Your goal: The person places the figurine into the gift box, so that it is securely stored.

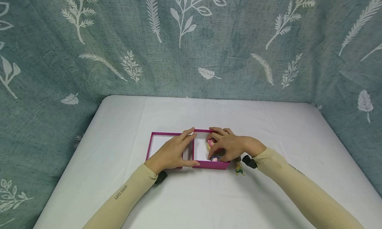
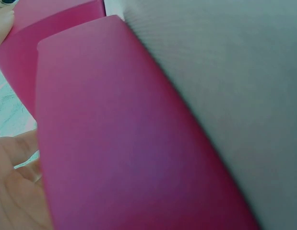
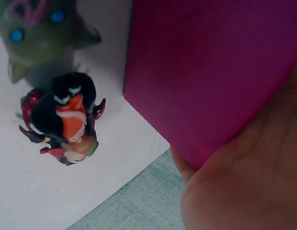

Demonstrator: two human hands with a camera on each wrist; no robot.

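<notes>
Right grip (image 1: 230, 146): pinches dark-topped figurine (image 1: 216, 157) inside right magenta box (image 1: 210, 165), beside pink-topped figurine (image 1: 210, 142). Left grip (image 1: 170, 152): unclenched, fingers extended, touching that box's left end. Handling advice: light pinch, box braced, pink-topped neighbour undisturbed.

beige sleeves (image 1: 126, 199) | dark forearm lettering (image 1: 120, 192) | small black wrist devices (image 1: 161, 178)

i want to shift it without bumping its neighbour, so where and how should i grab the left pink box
I'd pinch the left pink box by its left wall, coming from the left, straddling the wall from inside and outside. That wall looks thin and upright beside an open interior, and its far stretch is uncovered, while the left grip hides much of the right side.
</notes>
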